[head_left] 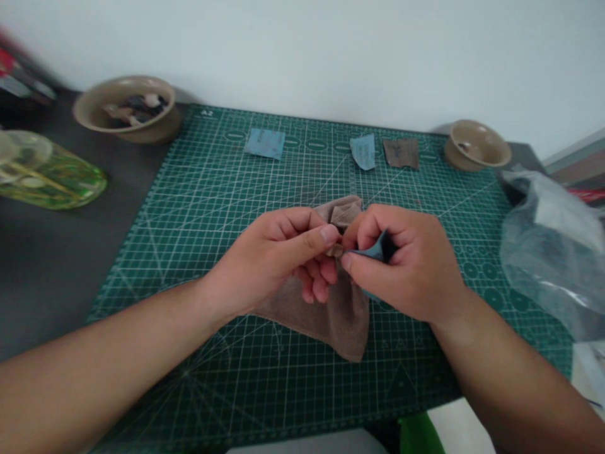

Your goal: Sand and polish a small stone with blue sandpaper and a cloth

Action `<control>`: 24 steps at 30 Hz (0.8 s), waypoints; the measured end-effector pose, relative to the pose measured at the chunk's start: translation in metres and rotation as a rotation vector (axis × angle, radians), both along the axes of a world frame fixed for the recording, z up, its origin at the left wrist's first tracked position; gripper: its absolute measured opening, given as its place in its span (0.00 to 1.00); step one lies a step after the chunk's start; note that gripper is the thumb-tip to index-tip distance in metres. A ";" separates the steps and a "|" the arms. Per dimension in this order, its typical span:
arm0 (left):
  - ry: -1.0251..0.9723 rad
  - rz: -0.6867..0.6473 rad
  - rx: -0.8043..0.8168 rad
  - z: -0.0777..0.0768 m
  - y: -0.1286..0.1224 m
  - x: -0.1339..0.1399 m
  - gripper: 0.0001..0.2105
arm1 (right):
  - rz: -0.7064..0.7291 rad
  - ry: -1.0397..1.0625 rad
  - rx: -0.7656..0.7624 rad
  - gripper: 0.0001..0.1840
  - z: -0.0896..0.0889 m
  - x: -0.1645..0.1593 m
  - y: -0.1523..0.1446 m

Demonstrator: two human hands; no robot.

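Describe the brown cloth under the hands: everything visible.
The brown cloth looks soft and towel-like, plain in colour, with a visible edge along its lower side. It lies rumpled on the green cutting mat, its far end bunched into folds and its near end spreading to a drooping corner. The left hand and right hand are over it and hide its middle; whether either one touches it can't be told from this view.
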State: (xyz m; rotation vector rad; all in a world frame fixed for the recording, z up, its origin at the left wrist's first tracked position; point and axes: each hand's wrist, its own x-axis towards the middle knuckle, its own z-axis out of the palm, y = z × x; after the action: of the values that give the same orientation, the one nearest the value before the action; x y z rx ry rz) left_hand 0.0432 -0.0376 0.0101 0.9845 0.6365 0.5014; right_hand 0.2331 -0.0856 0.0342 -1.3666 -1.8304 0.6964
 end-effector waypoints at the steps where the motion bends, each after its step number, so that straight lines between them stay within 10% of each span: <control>1: 0.002 -0.001 -0.001 0.000 0.000 0.000 0.14 | 0.004 0.005 0.002 0.11 0.000 0.000 0.000; 24: -0.027 0.129 0.176 0.001 -0.005 -0.001 0.11 | -0.012 0.056 0.027 0.11 0.003 0.004 0.001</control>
State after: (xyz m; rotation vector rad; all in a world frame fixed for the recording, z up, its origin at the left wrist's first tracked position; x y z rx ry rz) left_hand 0.0422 -0.0428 0.0108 1.1046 0.6417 0.6925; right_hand 0.2371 -0.0843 0.0371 -1.3274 -1.7803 0.6945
